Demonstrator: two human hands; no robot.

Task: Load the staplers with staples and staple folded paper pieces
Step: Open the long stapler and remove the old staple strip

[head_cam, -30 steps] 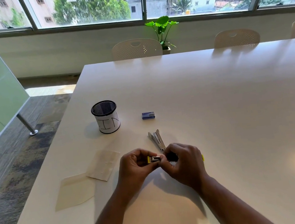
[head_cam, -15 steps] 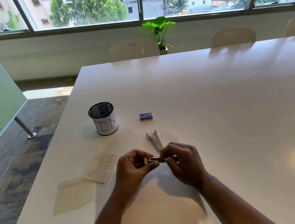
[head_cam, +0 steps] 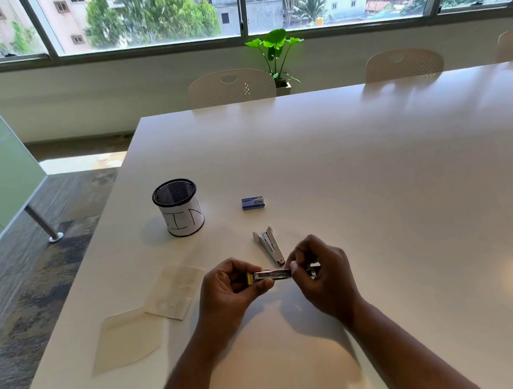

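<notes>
head cam | looks forward-down | near hands | table beyond

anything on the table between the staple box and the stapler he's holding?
Yes. In the head view a second stapler, opened up, lies on the table between the staple box and the held stapler.

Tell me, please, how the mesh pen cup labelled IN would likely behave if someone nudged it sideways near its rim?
The mesh pen cup looks empty and thin-walled, so it is probably light. Standing upright on the glossy table, it would likely slide easily. It is taller than wide, so a push at the rim might tip it, and on its round side it could roll.
</notes>
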